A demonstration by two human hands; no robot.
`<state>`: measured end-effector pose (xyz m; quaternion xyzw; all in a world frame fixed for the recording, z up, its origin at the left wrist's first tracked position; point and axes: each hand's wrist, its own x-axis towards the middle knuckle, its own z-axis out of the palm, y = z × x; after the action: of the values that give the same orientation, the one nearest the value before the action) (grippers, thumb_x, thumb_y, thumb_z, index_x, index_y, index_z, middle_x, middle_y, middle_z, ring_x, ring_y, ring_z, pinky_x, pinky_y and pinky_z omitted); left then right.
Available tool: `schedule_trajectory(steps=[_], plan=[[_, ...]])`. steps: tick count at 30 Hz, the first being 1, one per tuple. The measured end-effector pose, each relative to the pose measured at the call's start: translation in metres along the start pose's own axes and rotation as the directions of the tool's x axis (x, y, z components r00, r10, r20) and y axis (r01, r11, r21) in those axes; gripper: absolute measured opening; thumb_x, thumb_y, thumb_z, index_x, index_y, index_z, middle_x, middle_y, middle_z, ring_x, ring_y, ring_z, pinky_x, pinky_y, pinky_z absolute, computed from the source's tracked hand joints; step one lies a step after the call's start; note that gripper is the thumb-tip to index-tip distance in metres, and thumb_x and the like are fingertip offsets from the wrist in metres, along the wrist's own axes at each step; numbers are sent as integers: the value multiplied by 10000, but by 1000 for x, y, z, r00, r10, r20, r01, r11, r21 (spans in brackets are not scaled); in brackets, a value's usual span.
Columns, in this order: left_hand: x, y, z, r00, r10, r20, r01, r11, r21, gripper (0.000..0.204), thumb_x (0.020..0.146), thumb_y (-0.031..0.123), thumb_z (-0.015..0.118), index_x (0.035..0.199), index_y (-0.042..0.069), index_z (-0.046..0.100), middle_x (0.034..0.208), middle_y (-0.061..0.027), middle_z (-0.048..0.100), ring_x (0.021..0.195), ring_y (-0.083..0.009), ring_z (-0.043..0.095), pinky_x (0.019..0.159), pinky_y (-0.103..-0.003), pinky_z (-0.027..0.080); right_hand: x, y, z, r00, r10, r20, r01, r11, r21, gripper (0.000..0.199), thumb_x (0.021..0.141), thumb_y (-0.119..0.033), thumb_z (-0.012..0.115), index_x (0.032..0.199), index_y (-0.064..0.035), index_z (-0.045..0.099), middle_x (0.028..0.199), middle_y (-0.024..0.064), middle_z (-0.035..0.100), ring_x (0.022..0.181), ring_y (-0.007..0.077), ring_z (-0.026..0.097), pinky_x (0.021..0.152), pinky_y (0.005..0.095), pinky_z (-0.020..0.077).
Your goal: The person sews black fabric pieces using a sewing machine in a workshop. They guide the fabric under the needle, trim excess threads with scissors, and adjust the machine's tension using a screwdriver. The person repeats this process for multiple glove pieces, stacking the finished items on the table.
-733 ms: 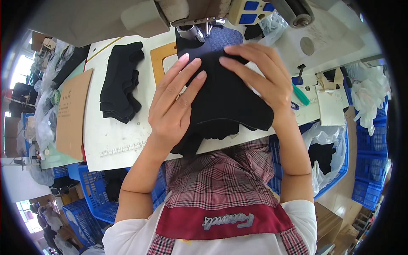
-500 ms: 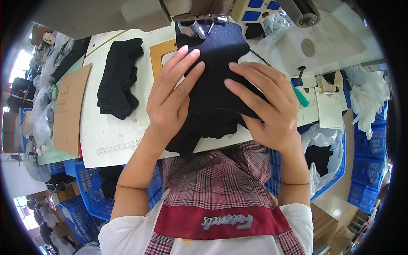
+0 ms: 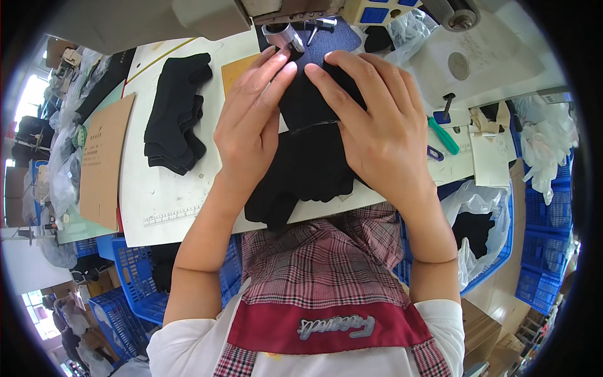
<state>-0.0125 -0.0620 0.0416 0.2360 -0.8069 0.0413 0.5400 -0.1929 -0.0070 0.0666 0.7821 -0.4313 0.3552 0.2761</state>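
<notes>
A black fabric piece (image 3: 308,103) lies flat on the table, its far end under the metal foot area (image 3: 286,39) of a sewing machine (image 3: 207,22). My left hand (image 3: 248,122) rests along its left side, fingers stretched forward with the tips close to the machine's round metal part. On its right side my right hand (image 3: 380,119) lies with fingers spread, fingertips pressing the cloth. Nearer to me, more black fabric pieces (image 3: 308,163) lie in a pile reaching the table's front edge.
A stack of black cut pieces (image 3: 174,116) lies to the left, beside a cardboard sheet (image 3: 103,163). At right are a green-handled tool (image 3: 445,136) and a small dark-handled tool (image 3: 434,153). Blue baskets (image 3: 141,283) stand below, one lined with plastic (image 3: 465,264).
The fabric piece has slid forward under the machine, uncovering more of the near pile. Both hands moved forward with it, and my right hand shifted left.
</notes>
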Motion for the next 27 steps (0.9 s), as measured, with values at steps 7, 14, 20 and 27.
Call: schedule_trajectory(steps=[7, 14, 20, 27], plan=[[1, -2, 5, 998, -32, -55, 31, 999, -23, 357, 790, -130, 602, 1114, -3, 680, 1109, -161, 677, 1101, -325, 638, 938, -357, 493, 2, 4, 9, 997, 41, -67, -42, 999, -14, 462, 685, -6, 613, 1127, -114, 699, 1138, 49, 613, 1012, 269, 586, 843, 390, 479], [0, 1, 11, 994, -27, -105, 32, 998, 50, 332, 796, -112, 620, 1101, 1, 685, 1081, -156, 681, 1032, -318, 655, 906, -355, 505, 2, -1, 13, 991, -19, -135, 21, 1000, 14, 351, 681, -98, 633, 1022, -29, 684, 1102, 102, 601, 1021, 276, 577, 877, 395, 463], [-1, -5, 16, 989, -18, -145, 21, 999, 23, 309, 778, -103, 641, 1063, 1, 699, 1046, -153, 688, 992, -305, 667, 855, -331, 525, 2, 6, 19, 982, -43, -186, 42, 999, -7, 350, 672, -106, 638, 1012, -40, 691, 1081, 93, 610, 1007, 266, 590, 855, 387, 472], [1, 1, 17, 988, 17, -155, 7, 988, 155, 288, 759, -85, 665, 1026, 10, 712, 997, -127, 693, 928, -282, 676, 814, -330, 537, 5, 12, 17, 977, -65, -201, 68, 998, 6, 329, 672, -117, 644, 989, -42, 688, 1046, 84, 622, 981, 252, 606, 833, 377, 484]])
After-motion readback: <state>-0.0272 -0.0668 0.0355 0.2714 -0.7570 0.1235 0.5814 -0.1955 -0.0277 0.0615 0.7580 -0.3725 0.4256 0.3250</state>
